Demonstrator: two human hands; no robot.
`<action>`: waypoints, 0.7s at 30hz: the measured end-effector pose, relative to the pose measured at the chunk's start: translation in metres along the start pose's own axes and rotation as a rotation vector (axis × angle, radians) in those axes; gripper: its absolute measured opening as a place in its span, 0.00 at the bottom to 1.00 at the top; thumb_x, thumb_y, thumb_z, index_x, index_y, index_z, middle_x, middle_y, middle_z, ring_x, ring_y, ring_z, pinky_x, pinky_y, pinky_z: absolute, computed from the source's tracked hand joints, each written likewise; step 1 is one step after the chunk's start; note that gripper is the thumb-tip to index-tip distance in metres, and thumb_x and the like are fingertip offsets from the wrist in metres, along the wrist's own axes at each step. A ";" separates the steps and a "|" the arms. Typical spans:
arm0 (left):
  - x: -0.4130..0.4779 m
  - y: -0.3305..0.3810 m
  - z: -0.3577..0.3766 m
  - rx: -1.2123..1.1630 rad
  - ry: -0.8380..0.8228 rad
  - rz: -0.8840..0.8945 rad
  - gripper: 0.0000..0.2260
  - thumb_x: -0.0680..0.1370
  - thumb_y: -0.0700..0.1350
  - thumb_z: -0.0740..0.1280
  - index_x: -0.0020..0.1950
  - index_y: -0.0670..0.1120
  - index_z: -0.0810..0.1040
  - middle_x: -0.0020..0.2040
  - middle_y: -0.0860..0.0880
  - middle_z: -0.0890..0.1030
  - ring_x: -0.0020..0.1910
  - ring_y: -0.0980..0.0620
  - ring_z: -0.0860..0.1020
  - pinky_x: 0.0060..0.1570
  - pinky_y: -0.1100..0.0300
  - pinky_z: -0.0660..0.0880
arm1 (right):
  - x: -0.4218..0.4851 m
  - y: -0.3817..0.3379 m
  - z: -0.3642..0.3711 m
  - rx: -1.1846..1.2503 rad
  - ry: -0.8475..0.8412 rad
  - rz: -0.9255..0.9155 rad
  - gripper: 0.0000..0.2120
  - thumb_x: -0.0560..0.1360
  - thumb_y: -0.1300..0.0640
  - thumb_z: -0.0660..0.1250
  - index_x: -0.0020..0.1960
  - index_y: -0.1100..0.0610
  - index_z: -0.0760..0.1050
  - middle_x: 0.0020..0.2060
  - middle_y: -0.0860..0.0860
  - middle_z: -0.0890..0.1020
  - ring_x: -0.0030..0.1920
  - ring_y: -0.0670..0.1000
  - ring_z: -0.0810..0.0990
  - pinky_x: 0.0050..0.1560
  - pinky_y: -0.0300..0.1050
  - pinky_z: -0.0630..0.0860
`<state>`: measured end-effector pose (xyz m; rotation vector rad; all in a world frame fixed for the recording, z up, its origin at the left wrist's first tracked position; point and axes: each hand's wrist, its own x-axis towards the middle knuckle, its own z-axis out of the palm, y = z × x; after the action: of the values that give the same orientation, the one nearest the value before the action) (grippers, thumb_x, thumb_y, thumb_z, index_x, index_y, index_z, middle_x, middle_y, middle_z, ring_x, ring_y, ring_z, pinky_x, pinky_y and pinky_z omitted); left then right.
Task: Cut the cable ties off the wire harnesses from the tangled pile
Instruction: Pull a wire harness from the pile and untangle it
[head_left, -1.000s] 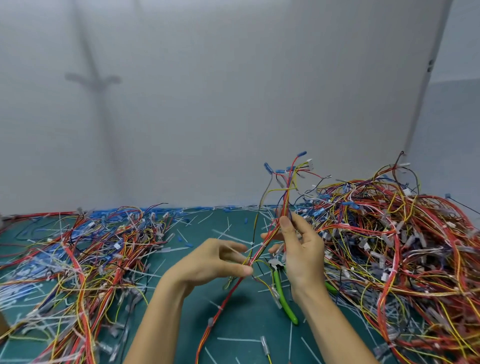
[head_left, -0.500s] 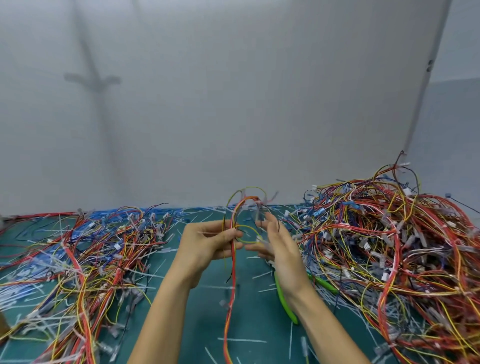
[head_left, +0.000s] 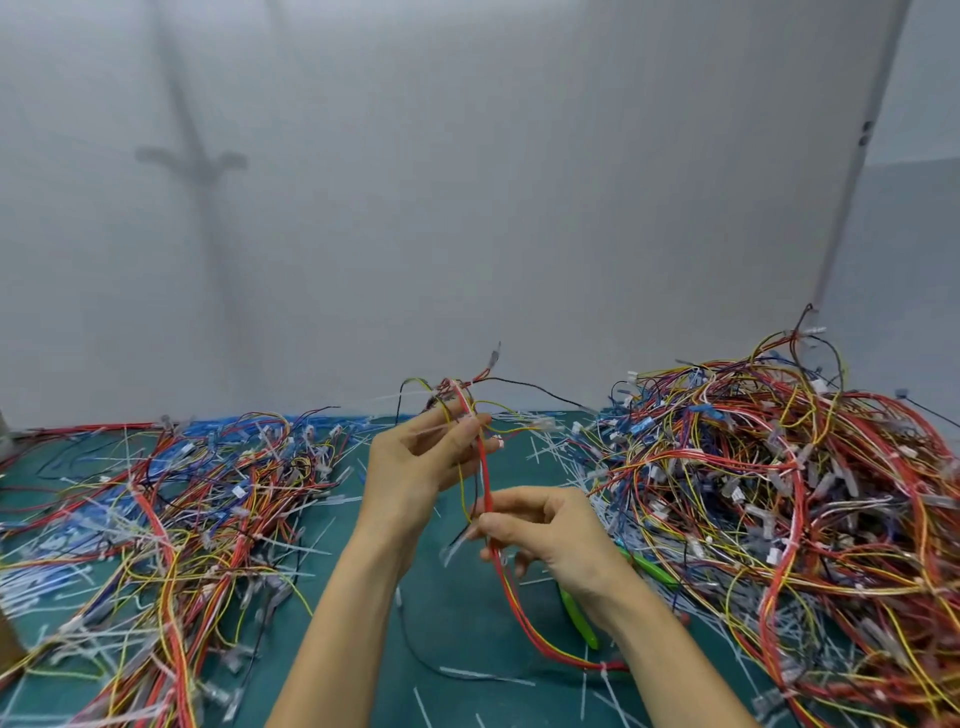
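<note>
The left hand pinches the top of a wire harness, and the right hand grips its red strands lower down, with green cutters showing under that wrist. Half a second ago both hands met level; now the right has dropped toward 6 o'clock. The tangled pile sits at 3 o'clock.

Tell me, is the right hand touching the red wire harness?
Touching. The head view shows the right hand pinching the red wire harness between its fingertips, with no gap.

Green mat, grey wall
</note>
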<state>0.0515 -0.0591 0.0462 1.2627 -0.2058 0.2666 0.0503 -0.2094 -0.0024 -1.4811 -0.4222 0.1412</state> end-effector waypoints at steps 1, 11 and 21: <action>-0.001 0.000 0.000 0.042 -0.024 -0.016 0.07 0.76 0.40 0.70 0.53 0.46 0.83 0.50 0.46 0.86 0.46 0.48 0.85 0.41 0.62 0.80 | 0.001 -0.001 0.001 0.018 0.028 -0.019 0.05 0.74 0.64 0.71 0.46 0.56 0.84 0.40 0.56 0.87 0.35 0.50 0.84 0.27 0.36 0.72; -0.006 0.000 -0.020 0.424 -0.417 -0.379 0.14 0.78 0.54 0.67 0.55 0.46 0.83 0.52 0.50 0.86 0.49 0.47 0.85 0.44 0.61 0.81 | 0.008 0.000 -0.002 0.175 0.317 -0.071 0.06 0.71 0.56 0.72 0.48 0.52 0.86 0.39 0.54 0.87 0.35 0.48 0.81 0.26 0.36 0.71; -0.003 -0.002 -0.013 0.254 -0.231 -0.277 0.03 0.78 0.40 0.68 0.46 0.42 0.78 0.39 0.45 0.83 0.39 0.44 0.85 0.37 0.60 0.80 | 0.013 0.000 -0.005 0.322 0.297 -0.059 0.09 0.75 0.59 0.68 0.53 0.56 0.83 0.34 0.50 0.81 0.26 0.42 0.73 0.24 0.34 0.68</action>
<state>0.0493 -0.0480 0.0397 1.5563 -0.1959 -0.0960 0.0638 -0.2101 -0.0001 -1.1486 -0.1906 -0.0563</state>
